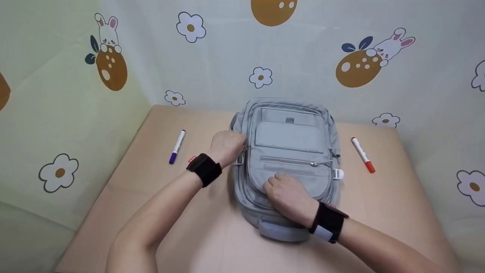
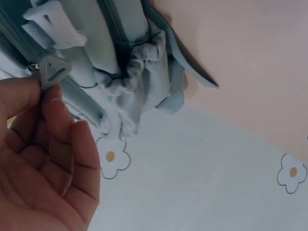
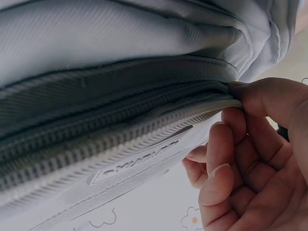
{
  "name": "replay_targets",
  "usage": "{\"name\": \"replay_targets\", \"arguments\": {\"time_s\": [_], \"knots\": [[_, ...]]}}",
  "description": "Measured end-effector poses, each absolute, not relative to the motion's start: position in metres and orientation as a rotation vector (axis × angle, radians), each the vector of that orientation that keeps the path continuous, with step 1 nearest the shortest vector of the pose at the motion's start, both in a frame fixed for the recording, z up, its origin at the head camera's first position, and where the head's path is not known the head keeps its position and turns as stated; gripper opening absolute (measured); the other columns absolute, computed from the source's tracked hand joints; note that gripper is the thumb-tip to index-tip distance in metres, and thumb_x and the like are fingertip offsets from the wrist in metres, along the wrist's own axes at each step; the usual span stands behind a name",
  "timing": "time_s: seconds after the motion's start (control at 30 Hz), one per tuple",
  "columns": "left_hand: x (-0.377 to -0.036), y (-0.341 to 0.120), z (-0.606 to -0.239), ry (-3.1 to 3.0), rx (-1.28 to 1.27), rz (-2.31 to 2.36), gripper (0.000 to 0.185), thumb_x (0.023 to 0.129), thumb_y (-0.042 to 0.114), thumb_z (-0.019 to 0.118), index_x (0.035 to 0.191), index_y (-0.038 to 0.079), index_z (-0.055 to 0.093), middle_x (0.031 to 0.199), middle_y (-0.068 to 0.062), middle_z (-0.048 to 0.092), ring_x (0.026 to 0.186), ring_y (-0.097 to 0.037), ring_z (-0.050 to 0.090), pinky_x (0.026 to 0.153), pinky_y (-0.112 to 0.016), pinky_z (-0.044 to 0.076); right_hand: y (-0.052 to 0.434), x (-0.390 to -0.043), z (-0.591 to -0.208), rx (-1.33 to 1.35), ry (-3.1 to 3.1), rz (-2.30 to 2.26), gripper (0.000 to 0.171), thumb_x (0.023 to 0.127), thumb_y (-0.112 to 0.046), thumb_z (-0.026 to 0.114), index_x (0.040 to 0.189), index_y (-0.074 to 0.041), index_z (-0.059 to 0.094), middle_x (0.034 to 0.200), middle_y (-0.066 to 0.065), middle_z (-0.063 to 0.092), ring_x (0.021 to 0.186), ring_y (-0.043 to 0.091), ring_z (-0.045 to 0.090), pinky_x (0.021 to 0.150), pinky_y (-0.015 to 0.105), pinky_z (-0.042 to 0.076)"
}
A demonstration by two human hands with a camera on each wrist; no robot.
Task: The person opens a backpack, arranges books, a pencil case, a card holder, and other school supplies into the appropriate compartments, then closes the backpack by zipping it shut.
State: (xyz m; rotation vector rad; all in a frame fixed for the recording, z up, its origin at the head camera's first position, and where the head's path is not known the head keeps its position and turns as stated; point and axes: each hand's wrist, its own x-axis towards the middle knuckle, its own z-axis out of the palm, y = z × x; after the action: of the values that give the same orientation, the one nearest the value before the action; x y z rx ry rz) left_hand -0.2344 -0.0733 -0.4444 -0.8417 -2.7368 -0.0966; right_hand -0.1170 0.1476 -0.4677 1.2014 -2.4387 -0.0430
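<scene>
A grey backpack [image 1: 290, 134] lies on the table with its front pockets facing up. At its left side my left hand [image 1: 227, 146] pinches a grey zipper pull [image 2: 55, 71] between thumb and forefinger, seen close in the left wrist view. My right hand [image 1: 288, 195] is at the lower front of the bag. In the right wrist view, its thumb and forefinger pinch the fabric edge beside a zipper [image 3: 96, 151], where the two zipper rows stand apart. The inside of that pocket is dark and cannot be made out.
A purple-capped marker [image 1: 177, 147] lies on the table [image 1: 204, 235] left of the bag, and a red-capped marker [image 1: 363, 154] lies to its right. White buckles [image 1: 338, 174] sit on the bag's sides. A patterned curtain [image 1: 223, 57] stands behind.
</scene>
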Motion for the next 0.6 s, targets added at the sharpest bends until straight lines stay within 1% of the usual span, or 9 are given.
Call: {"name": "replay_targets", "arguments": {"time_s": [0.07, 0.27, 0.4, 0.5, 0.6], "knots": [[-0.237, -0.072, -0.447, -2.738, -0.829, -0.114, 0.016, 0.095, 0.013, 0.067, 0.082, 0.006, 0.061, 0.075, -0.010, 0.065, 0.065, -0.031, 0.064, 0.057, -0.047, 0.053, 0.148, -0.116, -0.467, 1.199, -2.452, -0.053, 0.008, 0.086, -0.005, 0.067, 0.081, -0.009, 0.062, 0.075, 0.002, 0.061, 0.068, 0.021, 0.053, 0.061, 0.034, 0.046], [-0.237, -0.071, -0.453, -2.768, -0.808, -0.112, 0.016, 0.098, 0.015, 0.063, 0.085, 0.005, 0.061, 0.080, -0.012, 0.066, 0.069, -0.033, 0.064, 0.065, -0.047, 0.053, 0.150, -0.115, -0.466, 1.190, -2.476, -0.049, 0.010, 0.086, -0.006, 0.069, 0.080, -0.010, 0.062, 0.075, 0.001, 0.061, 0.069, 0.020, 0.053, 0.060, 0.034, 0.046], [-0.232, -0.071, -0.453, -2.802, -0.785, -0.100, 0.018, 0.099, 0.018, 0.063, 0.087, 0.005, 0.062, 0.083, -0.012, 0.065, 0.071, -0.032, 0.063, 0.062, -0.047, 0.053, 0.152, -0.115, -0.467, 1.182, -2.462, -0.034, 0.013, 0.086, -0.006, 0.069, 0.078, -0.011, 0.061, 0.074, 0.001, 0.058, 0.068, 0.021, 0.052, 0.060, 0.035, 0.045], [-0.227, -0.072, -0.451, -2.831, -0.778, -0.099, 0.015, 0.099, 0.017, 0.063, 0.092, 0.004, 0.063, 0.088, -0.013, 0.064, 0.075, -0.032, 0.063, 0.060, -0.047, 0.054, 0.154, -0.114, -0.466, 1.178, -2.467, -0.003, 0.012, 0.086, -0.006, 0.070, 0.079, -0.012, 0.062, 0.076, 0.000, 0.058, 0.069, 0.021, 0.053, 0.060, 0.034, 0.046], [-0.222, -0.074, -0.448, -2.812, -0.826, -0.146, 0.010, 0.097, 0.013, 0.063, 0.099, 0.003, 0.064, 0.094, -0.014, 0.063, 0.082, -0.033, 0.063, 0.065, -0.048, 0.054, 0.156, -0.112, -0.464, 1.162, -2.473, 0.045, 0.011, 0.086, -0.007, 0.072, 0.081, -0.012, 0.064, 0.078, 0.000, 0.060, 0.069, 0.020, 0.055, 0.060, 0.034, 0.047]]}}
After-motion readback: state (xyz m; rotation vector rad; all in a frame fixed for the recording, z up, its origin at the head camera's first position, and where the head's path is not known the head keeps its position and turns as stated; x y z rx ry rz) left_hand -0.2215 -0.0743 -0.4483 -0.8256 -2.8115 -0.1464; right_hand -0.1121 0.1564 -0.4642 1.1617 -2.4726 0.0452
